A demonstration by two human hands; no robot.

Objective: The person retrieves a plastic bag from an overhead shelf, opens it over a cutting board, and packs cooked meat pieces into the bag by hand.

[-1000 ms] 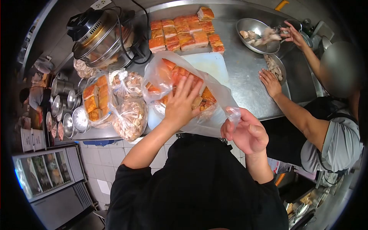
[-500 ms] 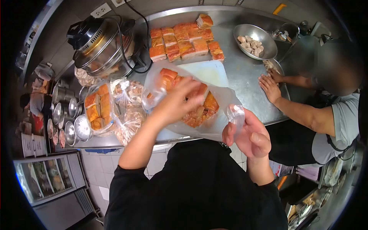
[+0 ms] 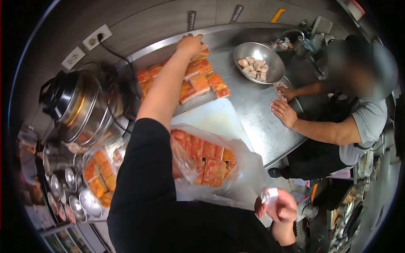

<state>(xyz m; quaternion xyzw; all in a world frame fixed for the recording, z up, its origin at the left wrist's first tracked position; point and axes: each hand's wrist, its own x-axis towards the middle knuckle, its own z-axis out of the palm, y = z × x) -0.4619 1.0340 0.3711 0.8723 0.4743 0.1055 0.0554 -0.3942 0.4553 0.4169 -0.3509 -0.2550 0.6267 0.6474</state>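
Note:
My left hand (image 3: 192,45) reaches to the back of the steel counter, its fingers curled at the far end of the rows of orange-skinned meat blocks (image 3: 198,83); what it grips there is hidden. At the lower right, my right hand (image 3: 276,206) pinches the gathered edge of a clear plastic bag (image 3: 249,168). Several similar blocks (image 3: 211,170) lie inside that bag, which rests partly on a white cutting board (image 3: 215,118).
A glass-bowled cooker (image 3: 84,109) stands at the left, beside bagged meat (image 3: 100,177) and metal bowls (image 3: 90,202). At the right, a co-worker's hands (image 3: 284,110) are near a steel bowl (image 3: 259,63) of meat chunks. Wall outlets (image 3: 97,38) hold a cord.
My left hand has left the bag and stretched forward to the meat rows. The view has shifted and turned. My right hand still holds the bag's edge.

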